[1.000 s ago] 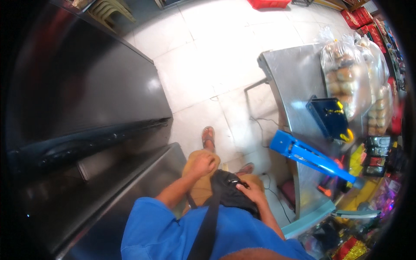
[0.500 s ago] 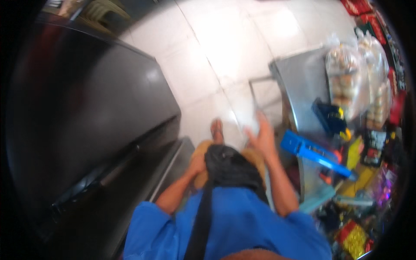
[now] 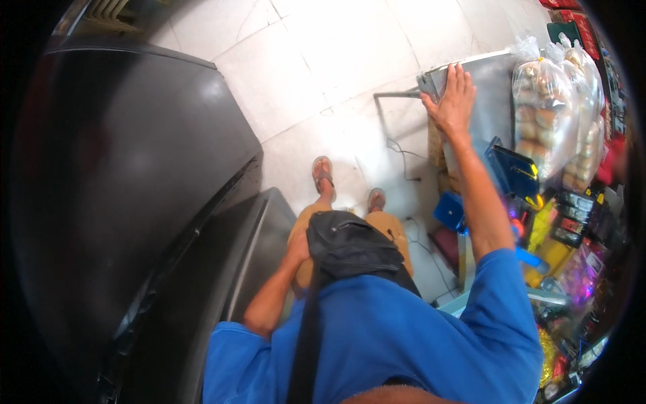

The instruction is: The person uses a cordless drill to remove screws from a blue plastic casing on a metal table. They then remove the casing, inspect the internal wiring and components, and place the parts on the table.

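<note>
My right hand (image 3: 452, 101) rests flat near the corner of a grey metal counter (image 3: 490, 104), its fingers stretched out and holding nothing. Against my waist hangs a black shoulder bag (image 3: 350, 244), its dark strap running up over my blue shirt. My left hand (image 3: 298, 248) is at the left side of that bag, by my thigh; its fingers are mostly hidden, so their grip does not show. Under my right forearm lies a bright blue long object (image 3: 449, 211), partly covered by the arm.
Clear plastic bags of bread rolls (image 3: 544, 114) stand on the counter, with a dark blue box (image 3: 515, 168) and colourful packets nearer me. A large dark cabinet (image 3: 148, 128) fills the left. A black cable (image 3: 406, 161) lies on the pale tiled floor (image 3: 323, 74).
My right hand has moved forward and right, from above the floor to the counter's corner. The left hand stays beside the bag. My view has shifted slightly.
</note>
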Motion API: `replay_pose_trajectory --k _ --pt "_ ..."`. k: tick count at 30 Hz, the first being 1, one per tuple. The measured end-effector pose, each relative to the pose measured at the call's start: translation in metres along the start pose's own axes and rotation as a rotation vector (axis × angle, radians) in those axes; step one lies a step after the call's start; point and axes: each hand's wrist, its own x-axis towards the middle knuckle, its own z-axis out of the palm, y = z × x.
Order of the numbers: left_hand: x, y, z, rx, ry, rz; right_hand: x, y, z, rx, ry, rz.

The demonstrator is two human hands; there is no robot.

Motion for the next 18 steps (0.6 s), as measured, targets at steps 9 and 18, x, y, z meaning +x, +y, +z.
replay_pose_trajectory --k 9,18 --pt "0.018 0.014 -0.01 -0.01 0.006 0.011 0.003 -0.002 -0.004 0.034 -0.032 0.076" --pt "0.012 0.017 -0.025 -0.012 0.042 -0.01 0.001 -0.004 -0.003 0.057 -0.006 0.074"
